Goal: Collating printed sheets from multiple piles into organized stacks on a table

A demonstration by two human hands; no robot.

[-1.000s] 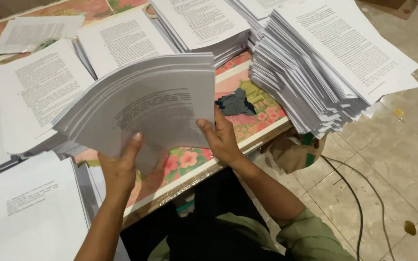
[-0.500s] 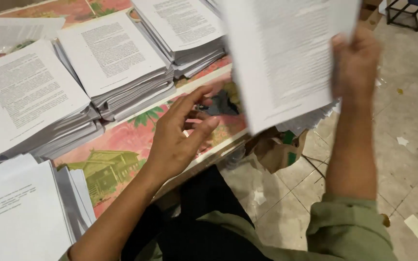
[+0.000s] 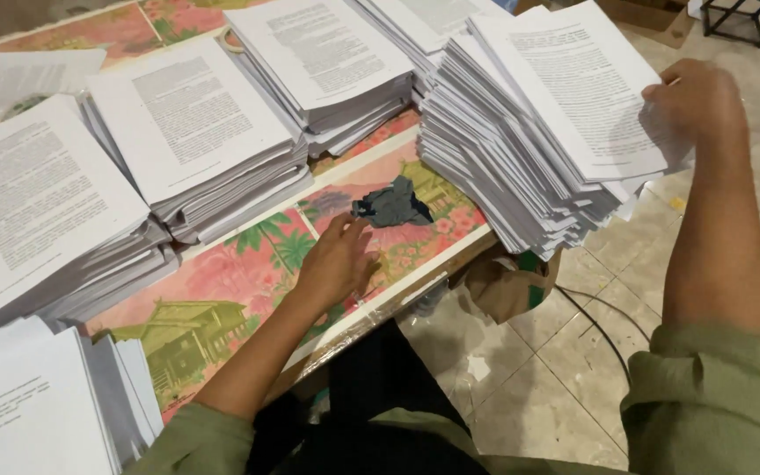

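My right hand (image 3: 692,101) grips the far edge of a bundle of printed sheets (image 3: 582,88) that lies on top of a tall, uneven paper stack (image 3: 512,185) at the table's right end. My left hand (image 3: 338,259) rests on the table (image 3: 222,281) with its fingers spread, holding nothing. Its fingertips are just short of a crumpled grey cloth (image 3: 390,204). The table has a pink and green pictured cover.
Further stacks of printed paper stand at the middle (image 3: 195,123), the back (image 3: 327,62), the left (image 3: 28,193) and the near left (image 3: 19,413). A brown bag (image 3: 507,286) and a black cable (image 3: 600,325) lie on the tiled floor under the table's edge.
Both hands held a fanned bundle a second ago. My right hand carried it to the right and down onto the right stack. My left hand let go and dropped to the table.
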